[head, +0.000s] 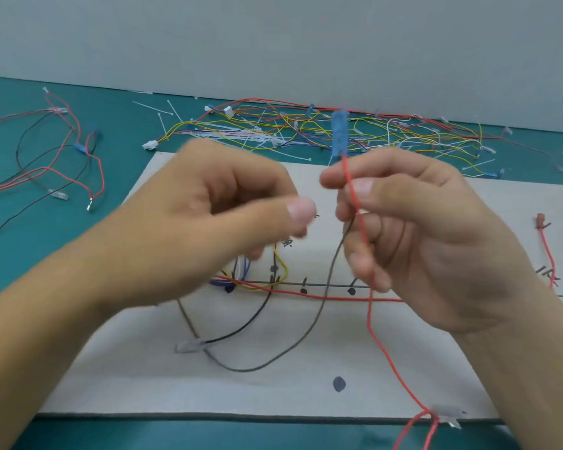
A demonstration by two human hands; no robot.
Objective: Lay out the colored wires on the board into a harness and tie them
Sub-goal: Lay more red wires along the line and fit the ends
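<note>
My right hand (pixel 436 241) is pinching a red wire (pixel 350 181) between thumb and forefinger, with the other fingers curled in behind it. A dark grey wire (pixel 244 370) comes up into the same pinch, and a small white tie (pixel 362 213) sits on the pair just under my thumb. Directly above the pinch the red wire ends in a blue terminal (pixel 339 131) that stands upright.

My left hand (pixel 202 216) is close beside the grip, level with it, its thumb pointing toward the right hand and its fingers curled. It is blurred, so I cannot tell whether it holds anything.

Below the grip the red wire drops to the near edge of the board (pixel 436 368), where it meets a clear terminal (pixel 449 415). The grey wire hangs down and away to the left in a wide loop over the board. Under both hands a second red wire (pixel 306 295) lies along a drawn black line, with a yellow wire (pixel 285 267) and some blue and white ones bunched beneath my left hand. A dark dot (pixel 339 383) is marked on the board below the grip.

Beyond the grip, past the far edge of the board, a tangle of coloured wires (pixel 306 128) and loose white ties (pixel 163 125) lies on the teal mat (pixel 30 254). Far left of the hands, red and black wires (pixel 46 170) are scattered on the mat.
</note>
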